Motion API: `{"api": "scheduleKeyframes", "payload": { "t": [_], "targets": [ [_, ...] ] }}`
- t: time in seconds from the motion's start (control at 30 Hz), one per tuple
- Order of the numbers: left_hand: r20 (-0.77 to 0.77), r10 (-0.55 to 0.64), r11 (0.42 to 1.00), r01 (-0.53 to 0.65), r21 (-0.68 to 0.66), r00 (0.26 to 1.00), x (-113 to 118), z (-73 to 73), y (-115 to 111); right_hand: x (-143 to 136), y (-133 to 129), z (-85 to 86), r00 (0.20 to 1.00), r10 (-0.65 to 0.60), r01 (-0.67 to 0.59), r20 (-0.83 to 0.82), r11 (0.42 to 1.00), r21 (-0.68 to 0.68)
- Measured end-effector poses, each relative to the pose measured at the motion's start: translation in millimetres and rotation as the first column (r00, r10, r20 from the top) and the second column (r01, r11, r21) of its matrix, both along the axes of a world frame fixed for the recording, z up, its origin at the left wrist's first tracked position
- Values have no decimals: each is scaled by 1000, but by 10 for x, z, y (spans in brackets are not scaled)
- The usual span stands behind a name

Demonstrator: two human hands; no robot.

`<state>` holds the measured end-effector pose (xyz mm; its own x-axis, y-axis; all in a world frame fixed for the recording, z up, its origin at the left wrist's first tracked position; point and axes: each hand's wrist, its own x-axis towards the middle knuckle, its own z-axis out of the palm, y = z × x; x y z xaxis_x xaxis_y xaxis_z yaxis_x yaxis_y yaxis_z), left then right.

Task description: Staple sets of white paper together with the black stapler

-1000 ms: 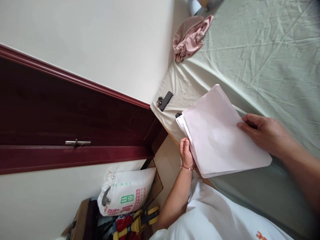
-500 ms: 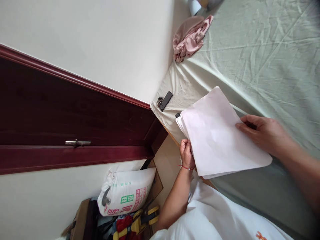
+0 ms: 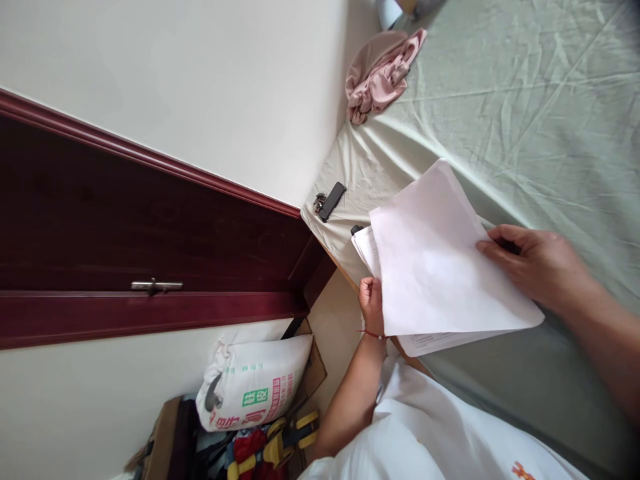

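A large white sheet of paper [image 3: 445, 260] lies over more papers [image 3: 367, 250], whose edges show at its left and along its bottom. My right hand [image 3: 540, 263] pinches the right edge of this top sheet between thumb and fingers. My left hand [image 3: 371, 297], with a thin red bracelet at the wrist, is closed at the left edge of the papers below, its fingers curled. Faint print shows on the lower paper's bottom strip. A small black thing [image 3: 356, 230] pokes out behind the papers' upper left corner; its kind is hidden.
Pale green cloth [image 3: 525, 133] covers the surface beneath. On it lie a black strap-like object with keys [image 3: 333, 202] and a crumpled pink cloth [image 3: 383, 83]. A dark red door [image 3: 150, 220] stands at left. Below it are a white printed sack [image 3: 255, 380] and a yellow toy-like object [image 3: 275, 443].
The top sheet has slid up and slightly right with my right hand, baring more of the papers under its left and bottom edges. My left hand has stayed nearly still.
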<state>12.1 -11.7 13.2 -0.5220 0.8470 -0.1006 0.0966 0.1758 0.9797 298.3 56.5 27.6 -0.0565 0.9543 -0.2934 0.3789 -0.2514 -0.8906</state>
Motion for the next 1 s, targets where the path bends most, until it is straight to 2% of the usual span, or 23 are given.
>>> {"api": "scheduleKeyframes", "payload": {
  "t": [0.07, 0.23, 0.43, 0.63, 0.83, 1.0],
  "targets": [
    [40, -5, 1000, 6, -23, 999, 20, 30, 2, 2, -2, 10, 1000, 27, -27, -2, 1000, -14],
    [-10, 46, 999, -46, 15, 999, 32, 38, 9, -10, 0, -20, 996, 82, -81, 44, 997, -15],
    [11, 12, 1000, -12, -3, 1000, 27, 41, 10, -28, 8, -102, 987, 137, -140, 86, 990, 28],
    [-13, 11, 1000, -12, -8, 1000, 44, 72, 13, -53, -1, -61, 975, 159, -162, 157, 987, 3],
    [-17, 41, 999, -41, -16, 999, 40, 81, 11, -66, -28, -77, 946, 209, -234, 247, 969, 76],
    [-9, 30, 999, -31, -22, 999, 43, 91, 15, -66, -26, -40, 939, 249, -273, 237, 959, 74]
  ]
}}
